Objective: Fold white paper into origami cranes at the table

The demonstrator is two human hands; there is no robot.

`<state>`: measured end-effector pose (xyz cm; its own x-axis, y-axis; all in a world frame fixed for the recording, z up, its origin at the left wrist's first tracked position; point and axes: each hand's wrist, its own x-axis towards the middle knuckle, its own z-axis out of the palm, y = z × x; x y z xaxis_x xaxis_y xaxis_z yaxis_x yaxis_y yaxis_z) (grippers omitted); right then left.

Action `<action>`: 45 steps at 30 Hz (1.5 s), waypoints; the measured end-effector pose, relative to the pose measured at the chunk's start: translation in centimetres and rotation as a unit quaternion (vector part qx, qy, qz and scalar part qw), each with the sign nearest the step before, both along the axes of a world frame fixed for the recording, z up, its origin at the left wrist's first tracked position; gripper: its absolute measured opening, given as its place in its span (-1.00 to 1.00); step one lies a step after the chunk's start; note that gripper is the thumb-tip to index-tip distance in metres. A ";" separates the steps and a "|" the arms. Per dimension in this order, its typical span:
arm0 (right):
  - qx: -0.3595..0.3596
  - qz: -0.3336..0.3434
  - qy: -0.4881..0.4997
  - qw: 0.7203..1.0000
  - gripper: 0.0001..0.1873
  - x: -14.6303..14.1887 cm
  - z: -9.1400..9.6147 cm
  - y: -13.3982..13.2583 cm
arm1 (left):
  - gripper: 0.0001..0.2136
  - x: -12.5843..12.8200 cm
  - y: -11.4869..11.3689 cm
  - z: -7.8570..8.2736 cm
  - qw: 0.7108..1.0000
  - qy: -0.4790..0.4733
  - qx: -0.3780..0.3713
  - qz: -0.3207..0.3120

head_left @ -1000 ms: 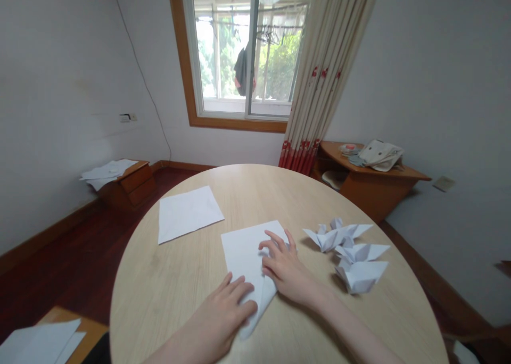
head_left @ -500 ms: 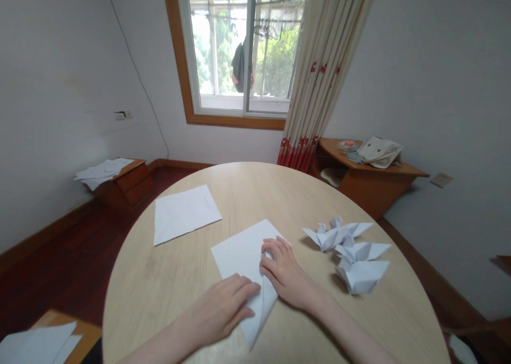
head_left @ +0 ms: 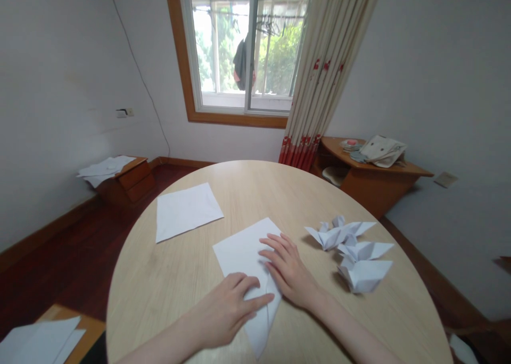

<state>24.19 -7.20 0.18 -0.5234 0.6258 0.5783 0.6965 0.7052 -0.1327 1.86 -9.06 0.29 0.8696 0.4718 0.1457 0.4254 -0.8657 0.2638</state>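
A white sheet of paper [head_left: 241,249] lies on the round table in front of me, one side folded over so that it narrows to a point toward me. My left hand [head_left: 233,308] rests on its lower part, index finger stretched across the folded flap and thumb below. Flat on the right side of the sheet is my right hand [head_left: 287,268], its fingers spread and pointing left. Part of the fold is hidden under both hands.
Several folded paper birds [head_left: 355,252] stand on the table [head_left: 167,300] to the right. A stack of white paper [head_left: 188,212] lies at the back left. More sheets [head_left: 43,340] are at the lower left, beside the table. A wooden corner desk [head_left: 379,185] stands beyond, right.
My right hand has flattened, its fingers spreading out over the paper. My left index finger has stretched to the right across the flap. The view has shifted slightly.
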 end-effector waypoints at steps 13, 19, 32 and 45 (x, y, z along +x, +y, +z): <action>0.086 -0.097 0.015 0.991 -0.58 2.9 -0.4 -5.2 | -0.52 -0.1 0.2 -0.2 0.999 0.040 0.008 0.003; -0.015 -0.088 0.033 0.995 -0.81 3.0 -0.5 -5.4 | -0.54 -0.3 0.3 -0.6 1.000 0.014 0.003 0.003; -0.253 -0.182 0.040 0.949 -0.75 1.2 -2.2 -3.4 | -0.55 -0.2 0.2 -1.8 0.999 0.008 0.042 0.026; -0.287 -0.163 0.164 0.929 -0.70 0.3 -1.7 -3.5 | -0.49 0.0 0.1 -1.2 0.999 0.022 0.022 0.036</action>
<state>24.53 -10.66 -1.57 -0.1058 0.9752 0.1944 0.7159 0.2104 -0.6657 1.90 -8.96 -0.94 0.8396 0.5272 0.1312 0.4971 -0.8429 0.2057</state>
